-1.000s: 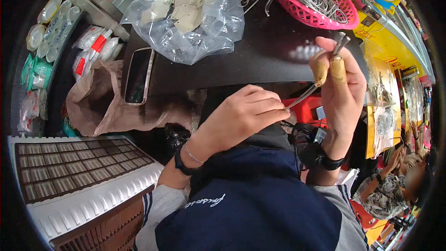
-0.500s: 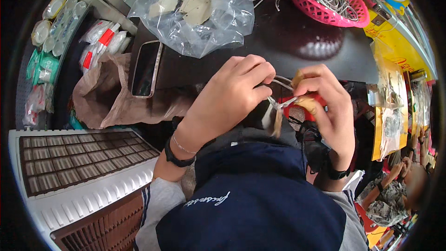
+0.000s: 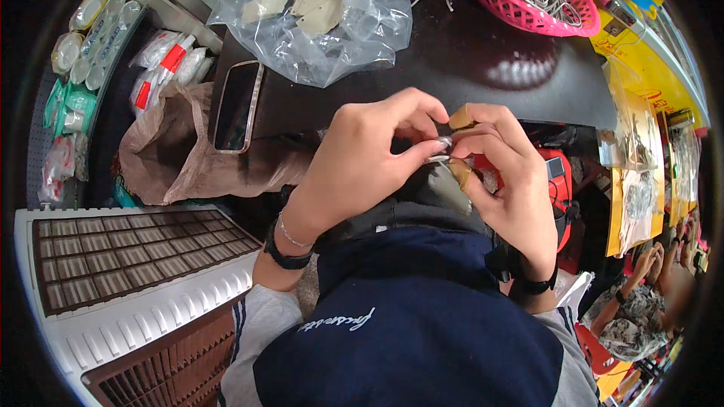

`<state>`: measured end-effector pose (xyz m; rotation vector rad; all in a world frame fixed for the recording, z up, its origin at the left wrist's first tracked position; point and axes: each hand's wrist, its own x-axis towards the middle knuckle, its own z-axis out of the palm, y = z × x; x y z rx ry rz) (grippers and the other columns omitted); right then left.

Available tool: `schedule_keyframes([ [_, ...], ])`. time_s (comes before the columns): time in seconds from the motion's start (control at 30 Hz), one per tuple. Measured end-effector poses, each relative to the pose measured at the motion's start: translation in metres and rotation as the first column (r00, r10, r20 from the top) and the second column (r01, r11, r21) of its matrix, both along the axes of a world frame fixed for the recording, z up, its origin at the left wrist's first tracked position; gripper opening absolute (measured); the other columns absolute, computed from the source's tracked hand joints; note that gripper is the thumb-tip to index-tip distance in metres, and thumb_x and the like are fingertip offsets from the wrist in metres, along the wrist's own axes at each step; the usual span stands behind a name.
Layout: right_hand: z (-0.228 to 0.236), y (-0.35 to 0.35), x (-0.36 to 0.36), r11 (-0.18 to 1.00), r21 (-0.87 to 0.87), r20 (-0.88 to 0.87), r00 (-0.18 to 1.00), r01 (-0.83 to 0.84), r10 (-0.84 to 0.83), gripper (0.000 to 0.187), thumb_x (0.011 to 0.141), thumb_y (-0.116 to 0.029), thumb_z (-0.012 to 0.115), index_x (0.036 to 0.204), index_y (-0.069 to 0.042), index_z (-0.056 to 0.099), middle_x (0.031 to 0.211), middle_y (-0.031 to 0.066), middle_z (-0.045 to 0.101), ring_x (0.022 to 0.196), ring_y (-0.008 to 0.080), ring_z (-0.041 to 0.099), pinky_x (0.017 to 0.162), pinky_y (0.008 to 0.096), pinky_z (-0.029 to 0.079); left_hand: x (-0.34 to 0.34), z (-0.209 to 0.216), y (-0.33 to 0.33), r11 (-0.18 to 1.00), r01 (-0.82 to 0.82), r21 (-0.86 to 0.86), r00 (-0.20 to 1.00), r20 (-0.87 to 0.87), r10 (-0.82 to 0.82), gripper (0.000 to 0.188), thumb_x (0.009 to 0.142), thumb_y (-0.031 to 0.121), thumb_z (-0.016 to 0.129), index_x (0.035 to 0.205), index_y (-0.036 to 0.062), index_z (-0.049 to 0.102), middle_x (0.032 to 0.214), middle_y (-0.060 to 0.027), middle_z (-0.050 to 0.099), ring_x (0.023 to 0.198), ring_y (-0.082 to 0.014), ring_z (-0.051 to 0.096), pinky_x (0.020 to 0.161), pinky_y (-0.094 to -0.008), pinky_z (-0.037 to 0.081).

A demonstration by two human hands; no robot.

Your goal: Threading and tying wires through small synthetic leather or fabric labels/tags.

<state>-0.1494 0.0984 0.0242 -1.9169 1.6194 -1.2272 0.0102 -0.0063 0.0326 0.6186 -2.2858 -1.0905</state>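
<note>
My left hand [image 3: 366, 151] pinches a grey cord [image 3: 437, 157] between thumb and index finger, just in front of the dark table edge. Close against it, my right hand [image 3: 509, 169] grips the same cord, its fingers bent inward. Tan coverings [image 3: 459, 172] wrap some of the right fingertips. Below the fingers hangs a small grey-beige tag [image 3: 451, 188], over my lap. The fingers hide most of the cord, so how it passes through the tag cannot be made out.
On the dark table [image 3: 445, 60] lie a clear plastic bag [image 3: 324, 53] of beige tags, a phone [image 3: 238, 109] and a pink basket [image 3: 520, 11] heaped with grey cords. A brown sack [image 3: 170, 151] is at left, above a white appliance [image 3: 143, 271]. Another person [image 3: 633, 316] sits far right.
My hands have drawn together, the right one moving left toward the left one. The cord's open loop is now bunched between the fingers, and the tag shows more broadly below.
</note>
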Motion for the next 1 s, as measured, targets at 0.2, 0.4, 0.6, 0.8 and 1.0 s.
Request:
schedule_keyframes([
  [0.2, 0.003, 0.000, 0.001, 0.996, -0.028, 0.146, 0.986, 0.083, -0.078, 0.017, 0.066, 0.008, 0.065, 0.081, 0.002, 0.060, 0.100, 0.0126, 0.059, 0.087, 0.0229, 0.062, 0.074, 0.0274, 0.048, 0.004, -0.006, -0.009, 0.763, 0.172, 0.623, 0.976, -0.211, -0.048, 0.030, 0.082, 0.000, 0.064, 0.110, -0.0001, 0.053, 0.090, -0.0066, 0.066, 0.083, -0.0088, 0.061, 0.071, -0.0203, 0.048],
  [0.4, 0.008, 0.001, 0.005, 0.997, 0.053, 0.524, 0.848, 0.053, -0.073, 0.012, 0.070, 0.007, 0.066, 0.082, 0.003, 0.064, 0.101, 0.0106, 0.060, 0.087, 0.0141, 0.060, 0.076, 0.0244, 0.047, 0.000, -0.019, -0.003, 0.842, 0.250, 0.479, 0.915, -0.400, -0.044, 0.040, 0.074, -0.005, 0.068, 0.111, 0.0030, 0.054, 0.093, -0.0063, 0.066, 0.088, -0.0104, 0.062, 0.073, -0.0227, 0.049],
  [0.6, 0.016, 0.000, 0.016, 0.989, 0.132, 0.746, 0.649, 0.070, -0.146, 0.023, 0.072, 0.012, 0.061, 0.093, 0.003, 0.063, 0.109, 0.0112, 0.057, 0.091, 0.0152, 0.062, 0.078, 0.0248, 0.048, -0.005, -0.030, 0.001, 0.872, 0.211, 0.442, 0.884, -0.467, 0.023, 0.045, 0.072, -0.006, 0.070, 0.111, 0.0022, 0.049, 0.092, -0.0073, 0.066, 0.087, -0.0102, 0.062, 0.074, -0.0238, 0.050],
  [0.8, -0.002, -0.003, 0.002, 1.000, 0.014, 0.481, 0.877, -0.006, -0.001, 0.027, 0.071, 0.017, 0.054, 0.095, 0.005, 0.060, 0.109, 0.0127, 0.057, 0.092, 0.0175, 0.064, 0.079, 0.0255, 0.049, 0.000, -0.018, 0.000, 0.974, 0.095, 0.208, 0.934, -0.356, -0.015, 0.053, 0.069, -0.005, 0.075, 0.110, 0.0000, 0.042, 0.085, -0.0093, 0.066, 0.079, -0.0112, 0.062, 0.073, -0.0232, 0.051],
  [1.0, -0.007, -0.008, -0.002, 0.997, 0.020, 0.400, 0.914, -0.081, 0.066, 0.019, 0.076, 0.008, 0.052, 0.093, 0.001, 0.055, 0.105, 0.0132, 0.055, 0.095, 0.0204, 0.057, 0.086, 0.0294, 0.043, 0.001, -0.019, 0.003, 0.928, 0.118, 0.353, 0.944, -0.329, 0.005, 0.054, 0.069, -0.005, 0.074, 0.110, 0.0013, 0.040, 0.086, -0.0101, 0.066, 0.079, -0.0125, 0.064, 0.075, -0.0247, 0.052],
])
